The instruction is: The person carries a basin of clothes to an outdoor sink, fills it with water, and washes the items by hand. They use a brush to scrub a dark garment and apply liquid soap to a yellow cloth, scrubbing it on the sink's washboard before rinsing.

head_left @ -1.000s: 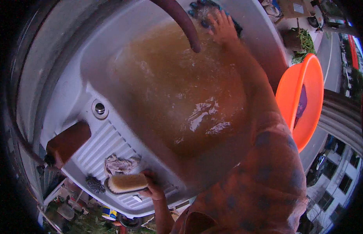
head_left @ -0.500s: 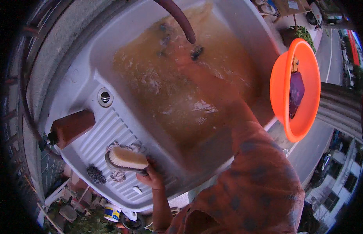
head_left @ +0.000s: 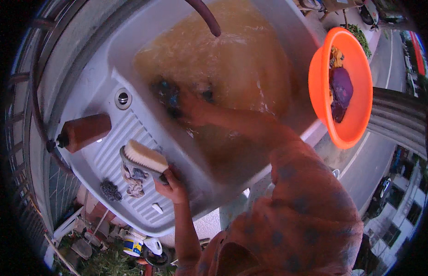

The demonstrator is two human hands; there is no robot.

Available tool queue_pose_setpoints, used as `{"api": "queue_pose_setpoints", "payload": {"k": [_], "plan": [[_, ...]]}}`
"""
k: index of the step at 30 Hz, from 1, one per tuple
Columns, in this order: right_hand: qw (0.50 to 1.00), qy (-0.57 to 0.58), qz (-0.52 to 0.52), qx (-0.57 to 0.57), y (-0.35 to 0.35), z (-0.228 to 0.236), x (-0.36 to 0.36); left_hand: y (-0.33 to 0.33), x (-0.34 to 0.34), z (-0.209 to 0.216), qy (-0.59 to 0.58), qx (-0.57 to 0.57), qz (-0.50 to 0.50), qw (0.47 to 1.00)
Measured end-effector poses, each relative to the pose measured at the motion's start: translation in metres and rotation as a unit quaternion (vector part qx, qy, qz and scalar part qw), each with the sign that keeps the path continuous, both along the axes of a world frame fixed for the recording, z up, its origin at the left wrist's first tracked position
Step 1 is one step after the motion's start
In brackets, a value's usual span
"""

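In my left hand (head_left: 171,187) is a scrub brush (head_left: 147,157) with a dark back, its pale bristles turned up over the ribbed washboard. A crumpled wet cloth (head_left: 134,184) lies just under the brush. My right hand (head_left: 191,106) is in the murky brownish water of the sink (head_left: 195,181), close to the washboard side. Its fingers are closed on a dark cloth (head_left: 165,95) with blue patches, partly under water. The fingertips are blurred by the water.
A brown bottle (head_left: 87,132) with a black cap lies near the metal drain (head_left: 123,98). A steel wool pad (head_left: 111,190) and a small white piece (head_left: 157,208) rest on the washboard. Over the water hangs a hose (head_left: 208,17). An orange basin (head_left: 317,87) at right holds purple cloth (head_left: 341,87).
My right hand has swept the dark cloth through the water from the far side toward the washboard. My left hand and the brush have shifted slightly left and away, the brush tilting more.
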State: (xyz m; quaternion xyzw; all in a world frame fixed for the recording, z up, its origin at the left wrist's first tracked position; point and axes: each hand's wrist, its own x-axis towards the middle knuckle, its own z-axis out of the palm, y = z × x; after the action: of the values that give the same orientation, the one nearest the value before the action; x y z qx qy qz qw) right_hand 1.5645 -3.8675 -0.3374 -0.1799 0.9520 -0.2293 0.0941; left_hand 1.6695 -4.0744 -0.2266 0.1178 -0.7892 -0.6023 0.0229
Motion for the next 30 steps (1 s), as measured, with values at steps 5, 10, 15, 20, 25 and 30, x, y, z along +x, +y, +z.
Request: {"api": "queue_pose_setpoints", "payload": {"k": [5, 10, 15, 20, 25, 30], "plan": [[0.985, -0.029, 0.168, 0.04, 0.032, 0.015, 0.094, 0.002, -0.007, -0.009, -0.01, 0.057, -0.005, 0.998], [0.957, -0.222, 0.188, 0.003, 0.066, 0.034, 0.148, 0.003, -0.007, -0.006, 0.0, 0.022, -0.012, 1.0], [0.962, -0.266, -0.007, 0.059, 0.112, 0.038, 0.151, -0.001, -0.009, -0.015, 0.02, 0.007, -0.03, 0.999], [0.917, -0.209, -0.253, 0.225, 0.145, -0.001, 0.144, 0.003, -0.009, -0.007, -0.019, 0.038, -0.026, 0.999], [0.946, 0.027, -0.247, 0.205, 0.174, -0.038, 0.11, -0.005, -0.005, -0.016, 0.004, -0.008, -0.023, 1.0], [0.907, -0.016, -0.313, 0.28, 0.189, -0.005, 0.05, -0.011, -0.005, -0.015, -0.004, -0.031, -0.015, 0.999]]}}
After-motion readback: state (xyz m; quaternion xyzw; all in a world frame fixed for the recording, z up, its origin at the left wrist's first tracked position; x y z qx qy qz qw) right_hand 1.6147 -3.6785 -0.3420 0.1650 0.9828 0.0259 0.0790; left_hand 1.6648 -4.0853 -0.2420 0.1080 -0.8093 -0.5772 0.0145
